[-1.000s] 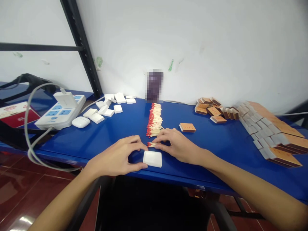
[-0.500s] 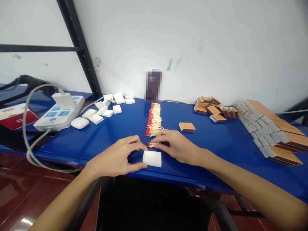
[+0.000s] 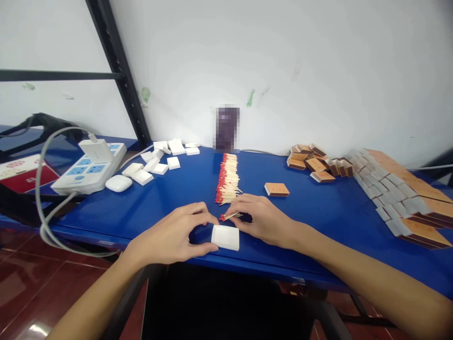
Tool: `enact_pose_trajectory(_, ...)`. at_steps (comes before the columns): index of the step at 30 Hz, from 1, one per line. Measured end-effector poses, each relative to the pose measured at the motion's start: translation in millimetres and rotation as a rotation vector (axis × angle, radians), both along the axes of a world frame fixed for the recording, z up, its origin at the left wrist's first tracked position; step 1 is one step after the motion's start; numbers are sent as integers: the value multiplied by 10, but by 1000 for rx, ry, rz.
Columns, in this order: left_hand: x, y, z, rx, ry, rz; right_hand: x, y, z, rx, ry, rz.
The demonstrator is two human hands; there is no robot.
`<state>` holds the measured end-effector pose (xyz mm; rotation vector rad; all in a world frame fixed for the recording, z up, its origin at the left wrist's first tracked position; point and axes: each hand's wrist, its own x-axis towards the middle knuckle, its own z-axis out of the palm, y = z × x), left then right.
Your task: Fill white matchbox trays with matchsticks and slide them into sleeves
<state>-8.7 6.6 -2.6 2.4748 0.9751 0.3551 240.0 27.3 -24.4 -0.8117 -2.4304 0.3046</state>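
A white matchbox tray [image 3: 226, 237] lies near the front edge of the blue table. My left hand [image 3: 177, 231] steadies it at the left end, with thumb and index finger at its two left corners. Just behind the tray, a small bunch of red-tipped matches [image 3: 228, 216] is pinched between the fingers of my right hand [image 3: 260, 219]; the fingers partly hide the sticks. Beyond my right hand, a long row of matches [image 3: 227, 177] runs toward the wall, red heads to the left. One orange matchbox sleeve [image 3: 277, 189] lies to its right.
Several white trays [image 3: 152, 164] are scattered at the back left, beside a white earbud case [image 3: 118, 183] and a power strip [image 3: 90, 169] with a looping cable. Loose orange matchboxes [image 3: 316, 164] lie at the back right. Stacked matchboxes [image 3: 399, 198] fill the far right. A blurred dark object [image 3: 227, 128] stands against the wall.
My right hand has drawn the small bunch of matches closer together in its fingers, slightly away from the row. My left hand stays at the tray. The whole view has shifted slightly.
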Motion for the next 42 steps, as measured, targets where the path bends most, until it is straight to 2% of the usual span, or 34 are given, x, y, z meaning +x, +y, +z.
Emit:
enact_pose_trajectory(3,6,0,1,-11,0,5,-9,26,-6,9,36,16)
enact_pose_trajectory(7,3,-5,0,-15,3,7,-11,25,43,-61,85,0)
enact_pose_trajectory(10,-5,-2,-7,-14,-5,12,-23,-34,120,-136,161,-41)
enact_pose_trajectory(13,-7,4,-11,2,-21,8,-52,-131,183,-175,213,4)
enact_pose_trajectory(17,0,4,-12,10,-33,16,-89,-230,180,-152,155,102)
enact_pose_trajectory(27,10,6,-14,15,-43,23,-85,-253,196,-134,35,154)
enact_pose_trajectory(31,11,6,-18,22,-52,20,-57,-261,199,-55,130,203)
enact_pose_trajectory(34,5,5,-31,55,-74,14,-26,-225,198,59,192,62)
enact_pose_trajectory(36,1,2,-39,75,-85,6,0,-184,199,83,112,-80)
enact_pose_trajectory(39,-5,-7,-44,97,-94,5,28,-130,205,31,-63,-192)
enact_pose_trajectory(42,-6,-15,-37,119,-98,19,26,-104,210,-93,-174,-197)
